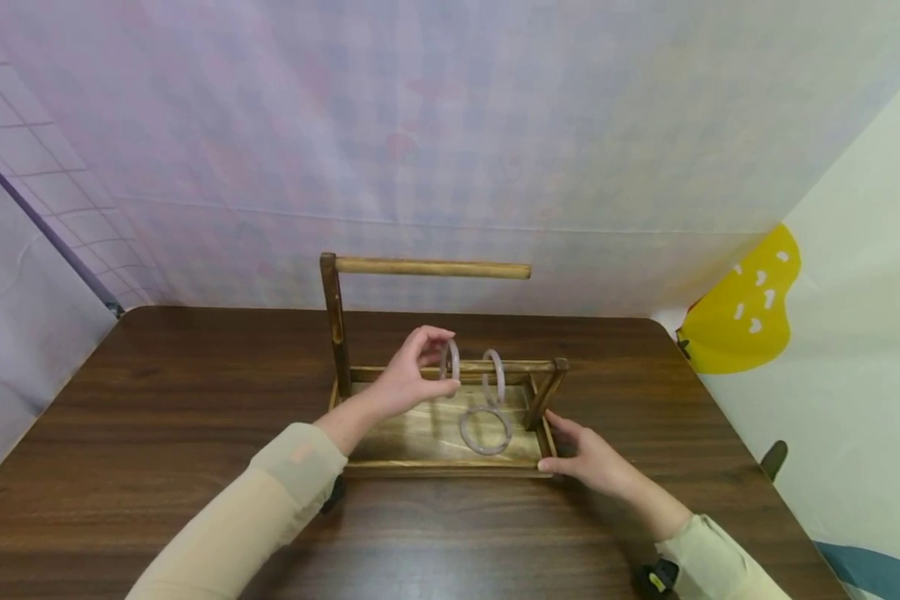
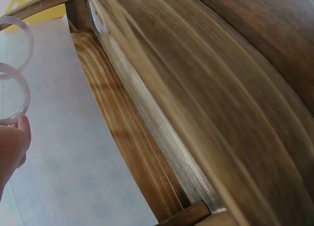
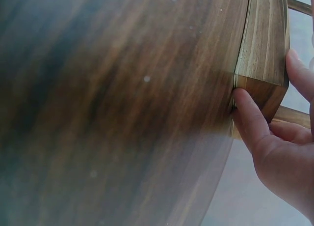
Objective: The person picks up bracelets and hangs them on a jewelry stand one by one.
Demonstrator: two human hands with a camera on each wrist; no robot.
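My left hand (image 1: 412,375) pinches a pale translucent bangle (image 1: 455,367) upright between thumb and fingertips. In the head view this bangle overlaps the lower rod of a wooden bangle stand (image 1: 435,468); I cannot tell whether it loops round the rod. Just right of it, a second pale bangle (image 1: 501,379) hangs on the lower rod. A third bangle (image 1: 485,451) lies in the stand's tray base. At the tray's right end, my right hand (image 1: 592,458) grips the frame, its thumb at the near corner (image 3: 260,91) and its fingers along the end further back.
A tall post (image 1: 333,312) on the stand's left carries the upper rod (image 1: 435,267), whose right end is free. A short post (image 1: 546,396) stands at the right. The dark wooden table (image 1: 157,433) reaches back to a hanging pale curtain (image 1: 435,150).
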